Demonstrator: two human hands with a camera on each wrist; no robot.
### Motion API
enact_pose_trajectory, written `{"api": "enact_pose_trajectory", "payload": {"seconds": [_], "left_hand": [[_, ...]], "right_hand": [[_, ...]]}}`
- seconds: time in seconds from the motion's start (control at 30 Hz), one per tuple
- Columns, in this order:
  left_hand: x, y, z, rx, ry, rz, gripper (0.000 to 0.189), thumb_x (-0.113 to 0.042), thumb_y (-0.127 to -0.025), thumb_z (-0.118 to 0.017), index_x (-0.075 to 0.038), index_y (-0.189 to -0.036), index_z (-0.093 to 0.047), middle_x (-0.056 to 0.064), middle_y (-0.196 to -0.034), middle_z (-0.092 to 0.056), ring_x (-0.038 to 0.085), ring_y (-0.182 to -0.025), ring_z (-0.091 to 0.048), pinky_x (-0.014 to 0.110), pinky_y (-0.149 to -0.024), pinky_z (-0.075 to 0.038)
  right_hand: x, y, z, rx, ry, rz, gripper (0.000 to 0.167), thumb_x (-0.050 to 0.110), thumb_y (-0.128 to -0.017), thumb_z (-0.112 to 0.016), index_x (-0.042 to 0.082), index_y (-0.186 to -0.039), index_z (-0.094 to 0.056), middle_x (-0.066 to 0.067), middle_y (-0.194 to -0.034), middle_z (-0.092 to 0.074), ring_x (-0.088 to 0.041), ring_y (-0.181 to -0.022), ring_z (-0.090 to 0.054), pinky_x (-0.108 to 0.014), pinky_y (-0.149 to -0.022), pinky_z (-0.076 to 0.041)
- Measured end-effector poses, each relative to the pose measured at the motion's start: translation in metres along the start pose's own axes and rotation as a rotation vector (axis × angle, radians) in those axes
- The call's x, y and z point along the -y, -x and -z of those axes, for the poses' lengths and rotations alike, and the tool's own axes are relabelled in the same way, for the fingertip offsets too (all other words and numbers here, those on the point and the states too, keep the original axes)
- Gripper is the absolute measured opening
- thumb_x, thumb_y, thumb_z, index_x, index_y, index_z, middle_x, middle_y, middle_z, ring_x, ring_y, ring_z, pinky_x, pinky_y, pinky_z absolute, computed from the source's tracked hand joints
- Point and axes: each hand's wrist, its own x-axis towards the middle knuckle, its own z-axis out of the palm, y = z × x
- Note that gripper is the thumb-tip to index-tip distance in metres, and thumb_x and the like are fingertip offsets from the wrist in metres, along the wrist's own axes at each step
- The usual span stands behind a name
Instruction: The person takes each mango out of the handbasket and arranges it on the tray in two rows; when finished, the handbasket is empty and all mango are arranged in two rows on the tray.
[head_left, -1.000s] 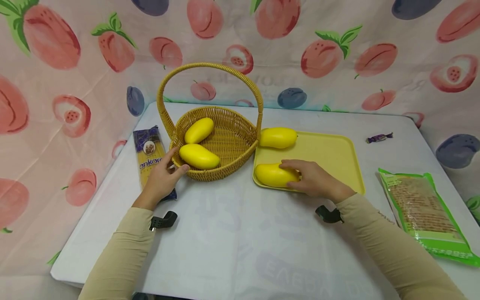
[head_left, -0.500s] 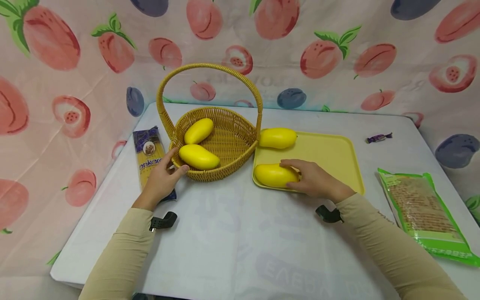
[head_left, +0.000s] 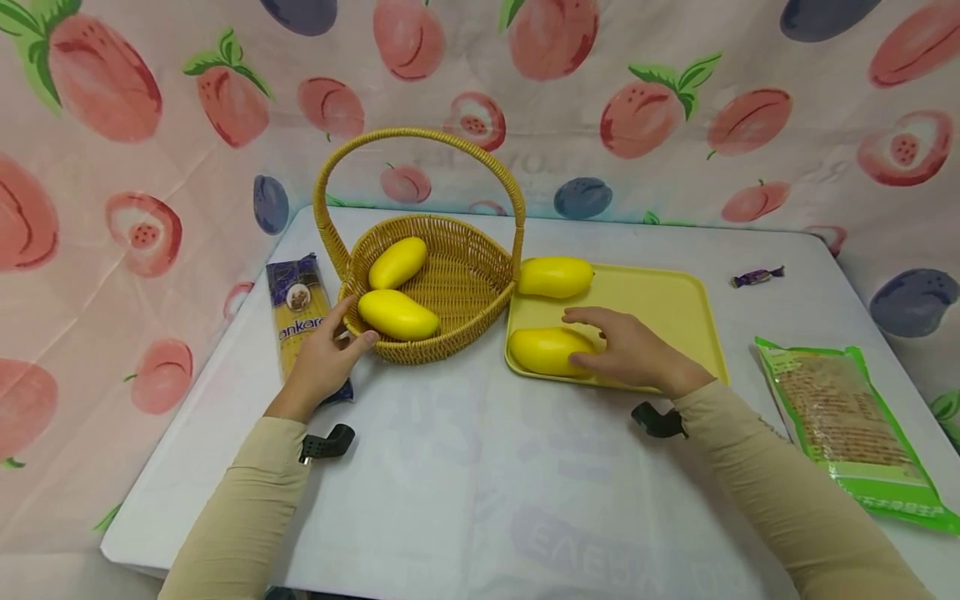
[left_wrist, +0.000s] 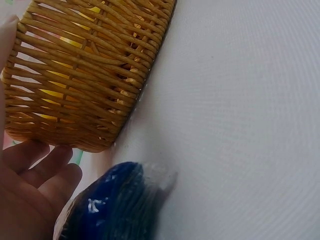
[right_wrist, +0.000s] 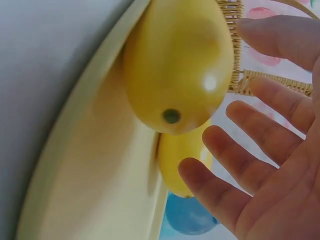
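Observation:
My left hand [head_left: 321,360] holds the near left rim of the wicker basket [head_left: 465,329], its fingertips on the outer weave in the left wrist view. Two yellow mangoes lie inside, a front mango [head_left: 397,314] and a back mango [head_left: 398,262]. My right hand [head_left: 630,350] is at the right end of another mango [head_left: 547,351] on the yellow tray [head_left: 660,308]. In the right wrist view its fingers [right_wrist: 225,150] are spread, with nothing gripped, beside that mango [right_wrist: 177,65]. A further mango [head_left: 557,276] rests at the tray's back left corner.
A noodle packet [head_left: 300,304] lies left of the basket, partly under my left hand. To the right are a small purple-wrapped candy [head_left: 757,277] and a green-edged food bag [head_left: 851,425]. A fruit-print cloth [head_left: 570,83] hangs behind the white table [head_left: 450,483].
My right hand's fingers have opened and lifted slightly off the near mango on the tray. The left hand and the basket stay where they were.

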Motion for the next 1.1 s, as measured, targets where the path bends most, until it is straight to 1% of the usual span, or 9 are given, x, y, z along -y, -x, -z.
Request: {"api": "enact_pose_trajectory", "payload": {"seconds": [0.3, 0.43, 0.57, 0.7, 0.8, 0.93, 1.0, 1.1], "left_hand": [[0.0, 0.0, 0.0, 0.005, -0.007, 0.008, 0.075, -0.04, -0.1, -0.061, -0.017, -0.161, -0.024, 0.023, -0.157, -0.033, 0.041, -0.138, -0.04, 0.053, -0.111, -0.039], [0.0, 0.0, 0.0, 0.007, -0.004, 0.015, 0.075, -0.041, -0.1, -0.061, -0.018, -0.161, -0.023, 0.022, -0.157, -0.033, 0.04, -0.139, -0.04, 0.052, -0.111, -0.039], [0.0, 0.0, -0.001, 0.004, -0.005, 0.016, 0.075, -0.041, -0.1, -0.061, -0.018, -0.161, -0.023, 0.023, -0.157, -0.033, 0.04, -0.138, -0.04, 0.052, -0.111, -0.039], [0.0, -0.001, -0.001, 0.008, -0.003, 0.016, 0.075, -0.041, -0.1, -0.061, -0.018, -0.161, -0.023, 0.023, -0.157, -0.033, 0.04, -0.138, -0.04, 0.052, -0.112, -0.039], [0.001, -0.002, -0.001, 0.009, 0.0, 0.012, 0.075, -0.041, -0.1, -0.061, -0.018, -0.161, -0.024, 0.023, -0.157, -0.034, 0.04, -0.138, -0.04, 0.052, -0.112, -0.039], [0.001, -0.002, -0.001, 0.006, 0.003, 0.012, 0.075, -0.041, -0.1, -0.062, -0.018, -0.161, -0.024, 0.022, -0.156, -0.034, 0.04, -0.138, -0.041, 0.053, -0.111, -0.039], [0.001, -0.002, -0.001, 0.005, 0.003, 0.013, 0.075, -0.041, -0.1, -0.062, -0.018, -0.161, -0.024, 0.022, -0.157, -0.034, 0.04, -0.137, -0.041, 0.053, -0.111, -0.039], [0.001, -0.001, -0.001, 0.004, 0.004, 0.01, 0.075, -0.04, -0.1, -0.062, -0.018, -0.161, -0.025, 0.022, -0.157, -0.034, 0.04, -0.137, -0.041, 0.053, -0.111, -0.039]], "right_hand": [[0.008, -0.006, 0.006, -0.016, 0.024, 0.036, 0.058, 0.022, -0.091, -0.073, 0.002, -0.142, -0.052, -0.014, -0.144, -0.053, -0.036, -0.132, -0.048, -0.057, -0.107, -0.042], [0.014, -0.01, 0.008, -0.023, 0.032, 0.078, 0.057, 0.022, -0.092, -0.073, 0.001, -0.141, -0.053, -0.014, -0.143, -0.054, -0.036, -0.13, -0.05, -0.056, -0.105, -0.044], [0.025, -0.018, 0.01, -0.027, 0.03, 0.13, 0.055, 0.023, -0.093, -0.072, 0.001, -0.14, -0.054, -0.014, -0.142, -0.054, -0.037, -0.128, -0.051, -0.055, -0.104, -0.046], [0.038, -0.028, 0.01, -0.036, 0.047, 0.176, 0.055, 0.024, -0.093, -0.072, 0.001, -0.14, -0.055, -0.014, -0.142, -0.055, -0.034, -0.129, -0.051, -0.052, -0.106, -0.045], [0.049, -0.037, 0.008, -0.068, 0.063, 0.217, 0.052, 0.023, -0.093, -0.072, 0.0, -0.137, -0.058, -0.014, -0.138, -0.058, -0.032, -0.129, -0.052, -0.049, -0.109, -0.042], [0.064, -0.05, 0.003, -0.105, 0.052, 0.268, 0.049, 0.02, -0.093, -0.072, -0.001, -0.135, -0.06, -0.014, -0.135, -0.06, -0.031, -0.127, -0.052, -0.046, -0.111, -0.041], [0.071, -0.057, 0.0, -0.107, 0.047, 0.277, 0.049, 0.02, -0.093, -0.073, -0.001, -0.135, -0.059, -0.014, -0.136, -0.059, -0.03, -0.129, -0.051, -0.045, -0.112, -0.04], [0.08, -0.069, -0.005, -0.087, 0.045, 0.275, 0.052, 0.022, -0.094, -0.072, -0.001, -0.138, -0.057, -0.013, -0.14, -0.057, -0.029, -0.132, -0.049, -0.042, -0.114, -0.038]]}}
